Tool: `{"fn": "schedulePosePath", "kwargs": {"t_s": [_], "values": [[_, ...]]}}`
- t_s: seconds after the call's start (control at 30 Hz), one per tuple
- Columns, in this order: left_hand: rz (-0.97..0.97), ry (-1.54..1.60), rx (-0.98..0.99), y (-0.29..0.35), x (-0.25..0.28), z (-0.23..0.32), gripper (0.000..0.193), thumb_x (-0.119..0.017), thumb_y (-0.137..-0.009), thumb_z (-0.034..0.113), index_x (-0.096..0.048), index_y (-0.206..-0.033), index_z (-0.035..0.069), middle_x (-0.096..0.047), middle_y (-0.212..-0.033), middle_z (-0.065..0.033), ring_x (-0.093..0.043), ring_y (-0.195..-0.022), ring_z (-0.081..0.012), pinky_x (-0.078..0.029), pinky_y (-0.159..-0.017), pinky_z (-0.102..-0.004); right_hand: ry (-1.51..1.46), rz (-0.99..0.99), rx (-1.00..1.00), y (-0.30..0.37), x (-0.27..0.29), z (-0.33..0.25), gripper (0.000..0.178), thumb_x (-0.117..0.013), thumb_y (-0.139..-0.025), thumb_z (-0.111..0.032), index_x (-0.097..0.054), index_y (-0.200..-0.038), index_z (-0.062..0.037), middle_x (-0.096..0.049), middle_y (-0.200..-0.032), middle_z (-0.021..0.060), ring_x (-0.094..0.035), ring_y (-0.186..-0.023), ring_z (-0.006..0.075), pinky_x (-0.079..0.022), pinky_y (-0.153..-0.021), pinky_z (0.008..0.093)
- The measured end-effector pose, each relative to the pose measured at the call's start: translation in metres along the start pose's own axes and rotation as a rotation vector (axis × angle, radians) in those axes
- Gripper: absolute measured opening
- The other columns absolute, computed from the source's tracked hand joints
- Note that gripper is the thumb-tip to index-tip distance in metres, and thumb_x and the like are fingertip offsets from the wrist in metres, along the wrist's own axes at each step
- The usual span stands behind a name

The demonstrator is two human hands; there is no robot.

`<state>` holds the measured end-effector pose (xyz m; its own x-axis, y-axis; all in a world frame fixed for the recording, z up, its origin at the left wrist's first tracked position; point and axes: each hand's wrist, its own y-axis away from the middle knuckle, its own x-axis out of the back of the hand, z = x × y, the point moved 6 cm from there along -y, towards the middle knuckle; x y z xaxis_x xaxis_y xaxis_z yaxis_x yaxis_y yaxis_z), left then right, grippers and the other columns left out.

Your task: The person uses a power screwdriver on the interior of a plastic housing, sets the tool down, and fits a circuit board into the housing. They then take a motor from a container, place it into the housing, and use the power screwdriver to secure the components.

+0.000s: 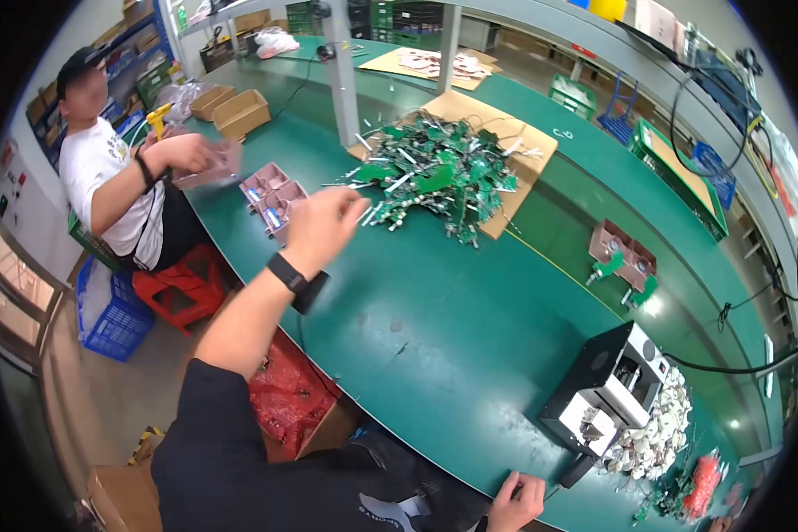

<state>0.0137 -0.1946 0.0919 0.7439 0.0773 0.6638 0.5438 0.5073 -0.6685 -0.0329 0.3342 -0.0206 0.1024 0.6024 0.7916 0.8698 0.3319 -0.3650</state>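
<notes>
My left hand (321, 229) is raised over the left part of the table, its fingers bent together in a pinch; I cannot make out anything in them. Just right of it lies a heap of green circuit boards (439, 177) with wires and metal parts, partly on a brown board (530, 182). Behind the hand is a pinkish sectioned tray (273, 191) with small parts in it. At the table's near edge, my right hand (516, 504) has its fingers curled, and what they may hold is hidden. A black-and-white desktop machine (607, 386) stands close to it.
White small parts (661, 430) are piled beside the machine, near a red bundle (703, 486). Another pinkish tray (623, 253) with green boards stands at the right. A co-worker (115, 177) sits at the left, holding a tray. A grey post (341, 97) rises behind the heap.
</notes>
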Motion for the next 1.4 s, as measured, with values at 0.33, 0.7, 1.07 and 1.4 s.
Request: {"fn": "schedulePosePath", "kwargs": {"t_s": [0.33,0.7,1.07,1.4], "values": [[-0.056,-0.609,-0.019,0.009,0.017,-0.159,0.019,-0.071,-0.089,0.019,-0.066,-0.102,0.005,-0.073,-0.085,-0.0143,-0.071,-0.079,-0.0387,-0.058,-0.073,-0.048,0.07,0.081,-0.031,0.003,0.007,-0.022,0.019,-0.075,-0.095,-0.018,-0.068,-0.087,-0.0034,-0.063,-0.083,0.0177,-0.062,-0.072,0.0406,-0.05,-0.062,0.0479],[-0.447,-0.167,0.102,0.061,0.0,-0.045,0.023,-0.075,-0.087,0.024,-0.07,-0.103,0.008,-0.075,-0.084,-0.0113,-0.074,-0.079,-0.0316,-0.058,-0.072,-0.0456,-0.068,-0.057,-0.045,0.008,-0.007,-0.027,0.01,-0.075,-0.089,0.0,-0.066,-0.087,-0.0037,-0.063,-0.084,0.0093,-0.059,-0.059,0.0227,-0.048,-0.055,0.0341],[-0.52,0.209,-0.074,0.143,-0.022,0.146,0.03,-0.078,-0.085,0.024,-0.072,-0.112,0.01,-0.074,-0.076,-0.008,-0.072,-0.069,-0.0287,-0.056,-0.062,-0.0421,-0.454,-0.153,-0.087,-0.019,-0.034,-0.069,0.038,-0.073,-0.09,0.001,-0.062,-0.127,0.0037,-0.072,-0.102,0.014,-0.069,-0.078,0.0184,-0.056,-0.074,0.0301],[-0.755,0.801,-0.153,0.068,-0.035,0.165,0.027,-0.081,-0.088,0.017,-0.073,-0.112,0.007,-0.075,-0.083,-0.0097,-0.073,-0.07,-0.0247,-0.057,-0.064,-0.0322,-0.384,0.027,-0.222,0.02,0.004,-0.007,0.037,-0.067,-0.095,0.002,-0.059,-0.13,0.0067,-0.072,-0.099,0.0136,-0.069,-0.082,0.0179,-0.057,-0.078,0.0308]]}}
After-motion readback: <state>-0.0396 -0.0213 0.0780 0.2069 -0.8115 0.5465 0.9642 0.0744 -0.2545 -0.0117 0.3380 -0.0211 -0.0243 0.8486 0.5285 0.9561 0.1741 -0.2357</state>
